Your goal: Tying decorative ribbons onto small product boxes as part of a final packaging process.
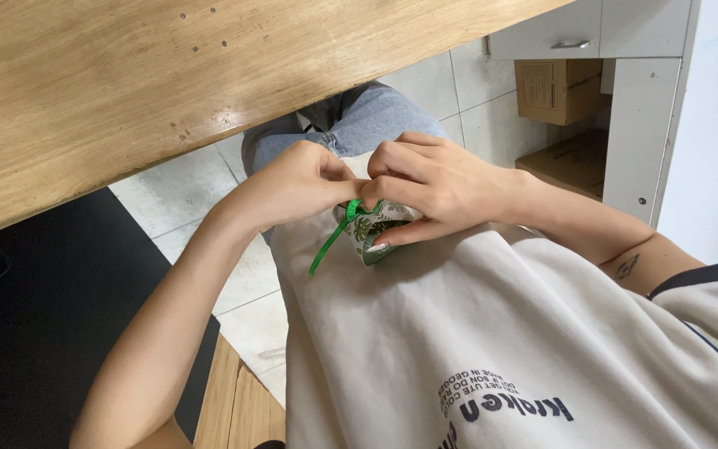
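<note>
Under the edge of a pale wooden table (126, 91), over grey floor tiles (176, 199), both hands meet at the lap. Left hand (297, 183) and right hand (434, 187) pinch shut on a narrow green ribbon (330, 241) tied round a small leaf-printed white packet (380, 229) against the cream shirt (425, 333).

The person wears a loose cream T-shirt (425, 333) with a block of dark printed lettering low on the front. The short sleeve (708, 287) by the right arm is edged with a dark band, and a thin dark seam line runs down from it. Light blue-grey jeans (367, 116) cover the legs. Both forearms are bare. A small dark tattoo (627, 267) marks the right forearm. The fingernails (378, 247) on the hands are long, pale and glossy.
</note>
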